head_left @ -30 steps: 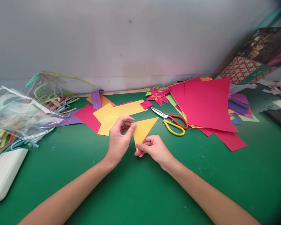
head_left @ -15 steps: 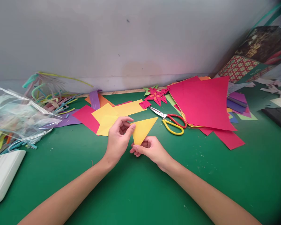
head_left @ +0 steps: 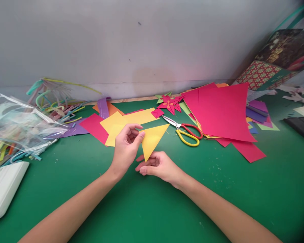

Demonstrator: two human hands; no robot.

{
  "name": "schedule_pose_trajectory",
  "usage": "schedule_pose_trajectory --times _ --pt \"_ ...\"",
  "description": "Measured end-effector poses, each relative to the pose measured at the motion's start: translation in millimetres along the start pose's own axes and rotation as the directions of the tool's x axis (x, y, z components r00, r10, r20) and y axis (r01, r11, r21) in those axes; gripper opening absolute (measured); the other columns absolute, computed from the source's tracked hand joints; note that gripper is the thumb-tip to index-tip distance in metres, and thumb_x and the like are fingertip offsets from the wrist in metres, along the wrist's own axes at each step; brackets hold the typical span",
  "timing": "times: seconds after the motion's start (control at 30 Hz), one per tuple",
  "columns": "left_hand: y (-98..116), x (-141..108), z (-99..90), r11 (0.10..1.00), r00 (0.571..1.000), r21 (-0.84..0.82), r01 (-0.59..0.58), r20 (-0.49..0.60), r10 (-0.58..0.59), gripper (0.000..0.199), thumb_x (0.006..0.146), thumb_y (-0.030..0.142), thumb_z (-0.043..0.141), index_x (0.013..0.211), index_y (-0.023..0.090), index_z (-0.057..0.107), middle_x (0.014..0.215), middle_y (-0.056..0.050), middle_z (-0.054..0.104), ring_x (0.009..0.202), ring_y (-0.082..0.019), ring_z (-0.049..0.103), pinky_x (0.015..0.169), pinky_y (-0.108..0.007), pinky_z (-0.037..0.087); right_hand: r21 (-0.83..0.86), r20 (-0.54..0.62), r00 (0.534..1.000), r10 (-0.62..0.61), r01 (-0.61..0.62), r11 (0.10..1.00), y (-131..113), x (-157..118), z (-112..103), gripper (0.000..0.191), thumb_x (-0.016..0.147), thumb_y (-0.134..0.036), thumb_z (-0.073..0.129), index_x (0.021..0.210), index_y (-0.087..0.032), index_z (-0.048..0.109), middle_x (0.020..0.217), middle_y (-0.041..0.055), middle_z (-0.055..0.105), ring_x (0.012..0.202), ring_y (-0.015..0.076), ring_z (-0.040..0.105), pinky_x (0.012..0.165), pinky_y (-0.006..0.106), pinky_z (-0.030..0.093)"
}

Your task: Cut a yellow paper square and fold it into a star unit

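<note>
A yellow paper triangle (head_left: 153, 139) is pinched at its left edge between the thumb and fingers of my left hand (head_left: 128, 145). Just below its lower tip is my right hand (head_left: 157, 165), thumb and fingers apart, with the fingers behind that tip; whether they touch the paper I cannot tell. Beyond the triangle lie scissors (head_left: 183, 131) with one red and one yellow handle, blades apart. Yellow paper sheets (head_left: 114, 125) lie behind my left hand. A small folded red paper square (head_left: 157, 113) sits near the scissors' tips, by a red paper star (head_left: 170, 104).
Large red sheets (head_left: 223, 114) are stacked at the back right. On the left are a clear plastic bag (head_left: 20, 114), fuzzy craft stems (head_left: 58, 104) and a white case-like object (head_left: 5, 190). A patterned box (head_left: 260, 74) stands at the far right, against the grey wall (head_left: 103, 40).
My right hand has let go of the triangle's lower tip and moved slightly down and left, its fingers opening. My left hand still holds the paper, shifted a little left.
</note>
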State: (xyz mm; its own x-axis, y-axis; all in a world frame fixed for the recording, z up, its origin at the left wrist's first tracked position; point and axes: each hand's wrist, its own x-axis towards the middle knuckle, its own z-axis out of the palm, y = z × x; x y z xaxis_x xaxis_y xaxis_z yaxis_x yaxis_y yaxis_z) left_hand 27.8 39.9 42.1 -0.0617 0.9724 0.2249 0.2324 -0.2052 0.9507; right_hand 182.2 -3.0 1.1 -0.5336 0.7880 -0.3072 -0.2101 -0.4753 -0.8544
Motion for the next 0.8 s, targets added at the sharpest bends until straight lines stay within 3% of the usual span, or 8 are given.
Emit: schedule_pose_trajectory --times 0.13,0.27,0.47,0.8 --pt "0 -2 0.7 1.000 0.999 -0.003 0.006 0.038 -0.006 0.014 0.091 0.026 0.069 0.104 0.022 0.066 0.078 0.002 0.058 0.073 -0.014 0.058 0.066 -0.023 0.049 -0.050 -0.087 0.986 -0.145 0.141 0.989 -7 1 -5 0.044 0.079 -0.054 0.082 0.098 -0.015 0.076 0.087 0.0094 0.078 0.073 0.0187 0.069 0.068 0.031 0.056" --pt "0 -5 3.4 1.000 0.995 -0.010 0.018 0.095 -0.017 0.014 0.091 0.026 0.069 0.104 0.022 0.066 0.079 0.001 0.059 0.074 -0.014 0.060 0.067 -0.025 0.051 -0.087 -0.242 0.938 -0.250 0.236 0.968 -13 2 -13 0.042 0.079 -0.056 0.081 0.090 -0.016 0.076 0.081 0.0063 0.075 0.069 0.0185 0.066 0.066 0.031 0.055" --pt "0 -8 4.9 1.000 0.995 -0.012 0.014 0.096 -0.012 0.011 0.091 0.028 0.069 0.099 0.021 0.068 0.088 -0.002 0.065 0.083 -0.017 0.065 0.075 -0.027 0.054 -0.096 -0.286 0.924 -0.254 0.236 0.967 -13 1 -14 0.037 0.081 -0.052 0.081 0.082 -0.015 0.077 0.073 0.0056 0.073 0.063 0.0167 0.063 0.064 0.031 0.053" --pt "1 -7 4.9 1.000 0.994 -0.016 0.003 0.107 -0.001 0.009 0.091 0.028 0.069 0.095 0.020 0.068 0.088 -0.003 0.067 0.083 -0.017 0.066 0.075 -0.028 0.056 -0.088 -0.291 0.926 -0.238 0.222 0.971 -13 3 -14 0.040 0.076 -0.054 0.085 0.081 -0.015 0.078 0.070 0.0054 0.073 0.062 0.0175 0.065 0.064 0.031 0.055"
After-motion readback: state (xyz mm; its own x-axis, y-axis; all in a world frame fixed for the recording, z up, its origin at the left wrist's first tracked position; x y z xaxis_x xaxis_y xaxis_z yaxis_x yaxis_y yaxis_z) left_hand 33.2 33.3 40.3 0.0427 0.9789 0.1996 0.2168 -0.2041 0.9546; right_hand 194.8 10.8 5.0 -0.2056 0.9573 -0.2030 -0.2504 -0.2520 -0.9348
